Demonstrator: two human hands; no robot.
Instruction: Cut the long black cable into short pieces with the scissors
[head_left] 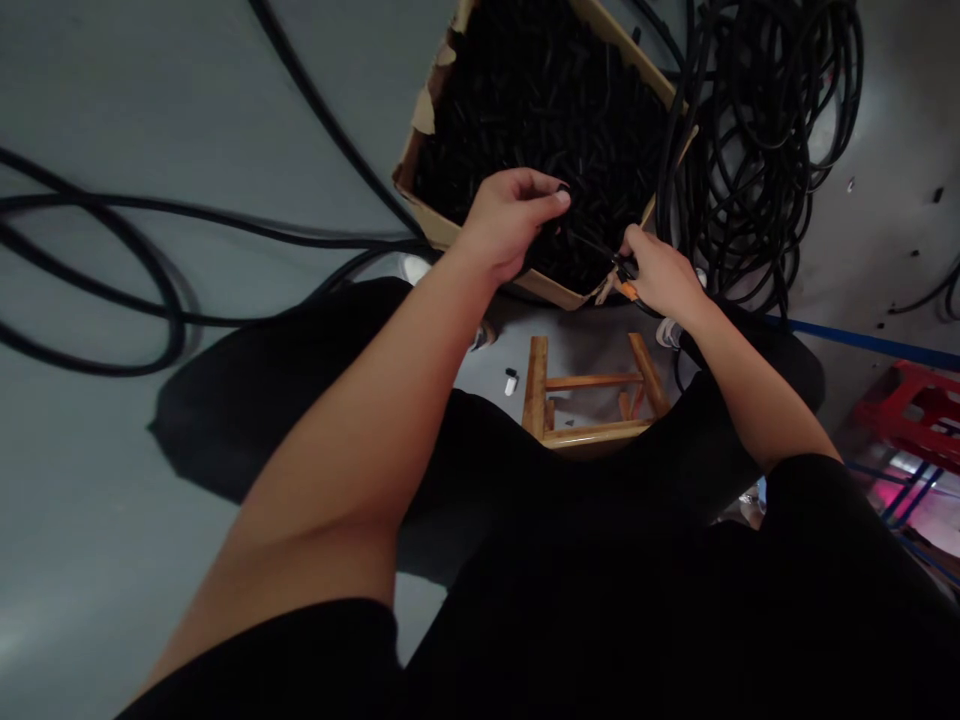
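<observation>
Grey floor [90,480] was spread beneath the whole work area, dotted at the right with small dark bits. Above an open cardboard box [555,288], both bare hands were held a little apart from each other. By the left hand [510,215], a small black piece [563,189] was pinched between thumb and forefinger, the other fingers being curled in; most of the piece was hidden by the fingertips. By the right hand [660,270], a thin tool [626,286] with black and orange on its handle was gripped, the fingers closed around it and the dark shaft pointed toward the left hand. Whether the tip was touched to the piece could not be told against the dark background.

Below and beyond the hands, the box was filled with short black pieces [540,110], heaped loosely; its rim was torn and ragged at the left. Just beside the box on the right, black cable [750,180] was piled in tangled coils, while at the left a looser black cable [142,205] was looped across the floor. Between the legs, clothed in black, part of a wooden stool [596,437] was seen, with a small white-and-black object [511,382] near it. Farther out at the right, a red crate [911,410] was partly shown.
</observation>
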